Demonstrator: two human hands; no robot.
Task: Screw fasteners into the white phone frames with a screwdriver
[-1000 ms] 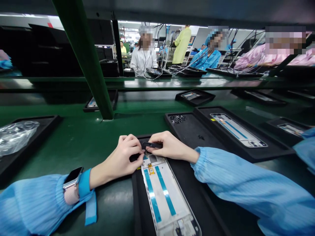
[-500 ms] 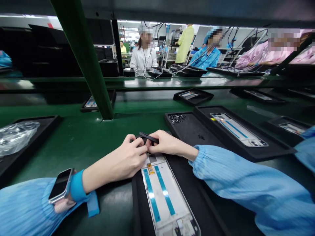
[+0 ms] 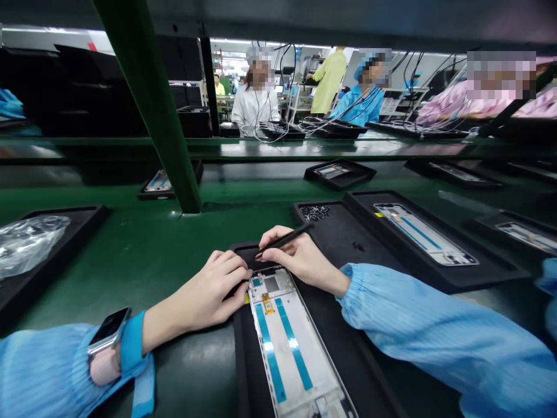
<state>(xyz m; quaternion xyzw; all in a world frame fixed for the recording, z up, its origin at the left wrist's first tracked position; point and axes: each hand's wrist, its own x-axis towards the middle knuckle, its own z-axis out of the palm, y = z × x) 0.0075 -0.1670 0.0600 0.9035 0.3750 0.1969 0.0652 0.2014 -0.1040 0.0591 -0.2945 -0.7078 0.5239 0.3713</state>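
Note:
A silver phone frame [image 3: 282, 342] with two blue strips and an orange flex piece lies in a black tray [image 3: 335, 325] in front of me. My left hand [image 3: 217, 287] rests at the frame's upper left corner, thumb and fingers closed on its edge. Just above the frame's top end, my right hand [image 3: 291, 252] holds black tweezers [image 3: 287, 237] between thumb and fingers. The tweezers slant, with the tip toward the left and the back end up to the right. Whether the tip grips anything is too small to tell.
Small dark parts [image 3: 315, 213] lie in a tray right of my hands, beside another tray holding a phone frame [image 3: 424, 232]. A plastic bag [image 3: 32, 241] sits at left. A green post [image 3: 169, 139] slants down ahead; people are beyond.
My right hand has turned the tweezers so their back end points up to the right. My left hand has moved slightly left and down, off the right fingers, uncovering the frame's top.

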